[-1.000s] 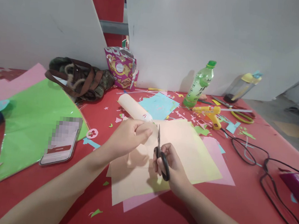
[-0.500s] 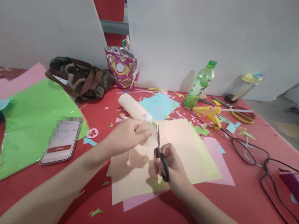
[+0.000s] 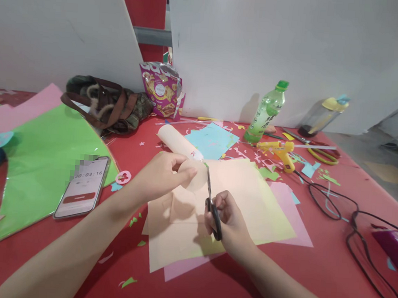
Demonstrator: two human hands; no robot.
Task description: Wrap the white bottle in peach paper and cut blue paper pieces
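My left hand (image 3: 169, 172) pinches a small rounded piece of pale paper (image 3: 198, 179) between thumb and fingers. In my right hand (image 3: 226, 220) are black-handled scissors (image 3: 210, 193), their blades pointing away from me along the right edge of that piece. Whether the blades are fully closed is hard to see. Below both hands lies a stack of pale yellow paper sheets (image 3: 250, 203), with a pink sheet (image 3: 298, 228) showing underneath. Just beyond my left hand a white tube-shaped bottle (image 3: 177, 140) lies on its side.
A phone (image 3: 84, 188) rests on a green sheet (image 3: 42, 164) at left. Behind stand a bag (image 3: 113, 105), a purple snack pouch (image 3: 162, 91) and a green drink bottle (image 3: 264, 113). At right are a yellow glue gun (image 3: 278, 150), its black cable (image 3: 355, 221) and paper scraps on the red table (image 3: 133, 277).
My left hand has shifted slightly left with the rounded paper, showing more of it. The scissors' blades have tilted a little to the left; my right hand is nearly still.
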